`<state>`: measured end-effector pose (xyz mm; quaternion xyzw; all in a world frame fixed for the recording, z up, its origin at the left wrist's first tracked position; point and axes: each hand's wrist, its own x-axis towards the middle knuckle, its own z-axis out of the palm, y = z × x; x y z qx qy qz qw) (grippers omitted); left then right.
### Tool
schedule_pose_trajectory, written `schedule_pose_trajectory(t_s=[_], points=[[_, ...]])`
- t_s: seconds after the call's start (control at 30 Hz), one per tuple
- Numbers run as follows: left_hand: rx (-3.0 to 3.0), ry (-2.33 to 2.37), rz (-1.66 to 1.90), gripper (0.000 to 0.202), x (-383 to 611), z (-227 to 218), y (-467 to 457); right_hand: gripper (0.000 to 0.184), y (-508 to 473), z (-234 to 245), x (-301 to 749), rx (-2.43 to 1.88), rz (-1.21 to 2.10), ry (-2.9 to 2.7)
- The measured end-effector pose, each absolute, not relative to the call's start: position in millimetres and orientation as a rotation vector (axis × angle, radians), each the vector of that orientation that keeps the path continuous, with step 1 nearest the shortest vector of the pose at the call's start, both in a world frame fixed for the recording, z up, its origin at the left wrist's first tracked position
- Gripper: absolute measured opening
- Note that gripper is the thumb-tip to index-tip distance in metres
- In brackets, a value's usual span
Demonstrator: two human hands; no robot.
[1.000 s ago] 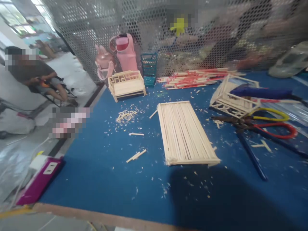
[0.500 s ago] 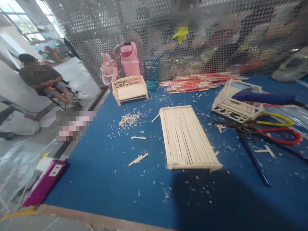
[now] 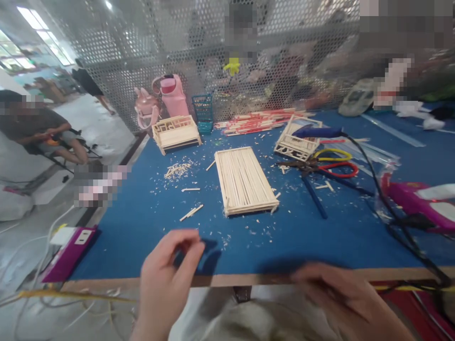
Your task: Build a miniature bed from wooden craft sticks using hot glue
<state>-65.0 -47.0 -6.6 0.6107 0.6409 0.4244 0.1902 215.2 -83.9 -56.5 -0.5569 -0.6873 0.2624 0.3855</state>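
Observation:
My left hand (image 3: 169, 272) is over the front edge of the blue table, its fingers curled and the thumb tip close to them. Nothing shows between them. My right hand (image 3: 336, 289) hovers at the same edge farther right, smeared by motion, its grip unclear. Beyond both hands lies a flat panel of pale wooden sticks (image 3: 245, 177), framed by crosswise sticks at its ends. A few loose sticks (image 3: 191, 213) lie in front of my left hand. Neither hand touches the panel.
A small stick-built bench (image 3: 177, 135), a stick frame (image 3: 298, 142), a blue-handled tool with cord (image 3: 320, 132), scissors (image 3: 337, 163) and pliers (image 3: 314, 194) lie beyond. Red-tipped sticks (image 3: 256, 122) are heaped by the mesh. Purple power strips (image 3: 69, 255) flank the table. A person (image 3: 39, 128) sits left.
Both my hands have come into view at the table's front edge. The camera view has shifted, showing more of the right side. The panel and tools appear to lie where they were.

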Motion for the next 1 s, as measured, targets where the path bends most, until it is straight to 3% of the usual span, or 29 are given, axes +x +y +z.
schedule_pose_trajectory(t_s=[0.13,0.3,0.5,0.67,0.8,1.0], points=[[1.957,1.803,1.075,0.023,-24,-10,-1,0.013,-36,-37,190,-1.321,0.492,-1.579],[2.129,1.843,0.851,0.016,-17,-16,6,0.039,-3,-35,184,-1.319,0.591,-1.622],[2.014,1.924,0.973,0.023,-20,-17,0,0.048,4,-44,188,-1.337,0.777,-1.426],[2.091,1.936,0.830,0.013,-11,-12,5,0.055,6,-42,186,-1.376,0.806,-1.502],[2.060,1.937,0.859,0.013,-9,-10,6,0.052,2,-35,186,-1.411,0.498,-1.666],[1.936,2.005,0.931,0.012,-6,-12,5,0.026,21,-4,175,-1.178,0.100,-2.160]])
